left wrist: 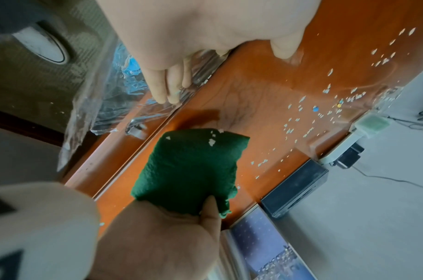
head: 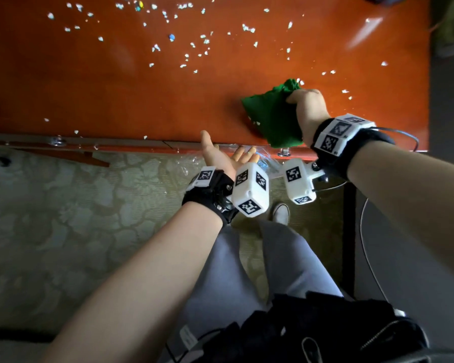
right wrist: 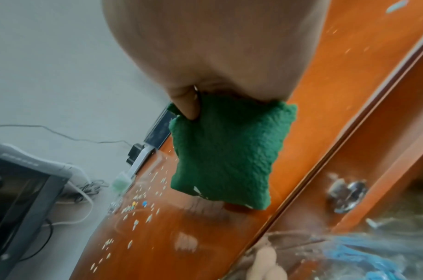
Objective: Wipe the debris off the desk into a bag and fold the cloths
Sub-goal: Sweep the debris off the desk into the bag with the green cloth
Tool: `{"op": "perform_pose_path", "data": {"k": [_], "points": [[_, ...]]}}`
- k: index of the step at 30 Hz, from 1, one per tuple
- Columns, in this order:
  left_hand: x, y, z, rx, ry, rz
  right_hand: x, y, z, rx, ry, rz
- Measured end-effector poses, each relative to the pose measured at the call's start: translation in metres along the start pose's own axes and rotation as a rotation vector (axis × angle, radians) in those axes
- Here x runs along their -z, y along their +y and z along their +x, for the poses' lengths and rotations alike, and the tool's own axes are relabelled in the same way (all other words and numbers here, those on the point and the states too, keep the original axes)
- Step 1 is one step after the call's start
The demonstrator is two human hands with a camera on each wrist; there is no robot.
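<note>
Head view: your right hand (head: 306,106) gripped green cloth (head: 270,111) near desk (head: 89,95) front edge; left hand (head: 227,154) lay flat-fingered against bag (left wrist: 105,89) there. Sweep debris (head: 192,52) edgeward, low, slowly.

Orange desk (head: 95,95): scattered white scraps (head: 194,45) (few coloured), green cloth (head: 270,116) near front edge.
</note>
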State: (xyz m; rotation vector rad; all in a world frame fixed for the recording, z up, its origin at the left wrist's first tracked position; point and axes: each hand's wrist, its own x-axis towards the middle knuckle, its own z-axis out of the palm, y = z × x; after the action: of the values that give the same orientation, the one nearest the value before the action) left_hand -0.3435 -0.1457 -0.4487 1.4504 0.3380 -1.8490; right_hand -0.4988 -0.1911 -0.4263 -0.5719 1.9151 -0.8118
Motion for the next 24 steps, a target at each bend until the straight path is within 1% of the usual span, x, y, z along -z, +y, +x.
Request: {"op": "perform_pose_path", "data": {"k": [5,9,11,14,16,20,24], "points": [[-0.024,-0.038,-0.003,0.004,0.009,0.01,0.058,0.011,0.018,-0.017,0.104,0.056],[-0.051,-0.079,-0.011,0.039,-0.015,0.025,0.115,0.017,0.039,-0.023,0.19,0.064],[-0.064,-0.097,-0.013,0.052,-0.028,0.018,0.142,0.009,0.036,-0.02,0.253,0.073],[-0.08,-0.12,-0.017,0.066,-0.044,0.011,0.174,0.001,0.033,0.01,0.314,0.042],[-0.089,-0.133,-0.019,0.067,-0.048,0.012,0.194,0.009,0.042,0.042,0.341,0.026],[-0.1,-0.153,-0.014,0.07,-0.04,0.023,0.207,0.023,0.046,0.107,0.315,-0.143],[-0.106,-0.172,-0.006,0.086,-0.045,0.06,0.197,0.04,0.04,0.143,0.197,-0.396]]}}
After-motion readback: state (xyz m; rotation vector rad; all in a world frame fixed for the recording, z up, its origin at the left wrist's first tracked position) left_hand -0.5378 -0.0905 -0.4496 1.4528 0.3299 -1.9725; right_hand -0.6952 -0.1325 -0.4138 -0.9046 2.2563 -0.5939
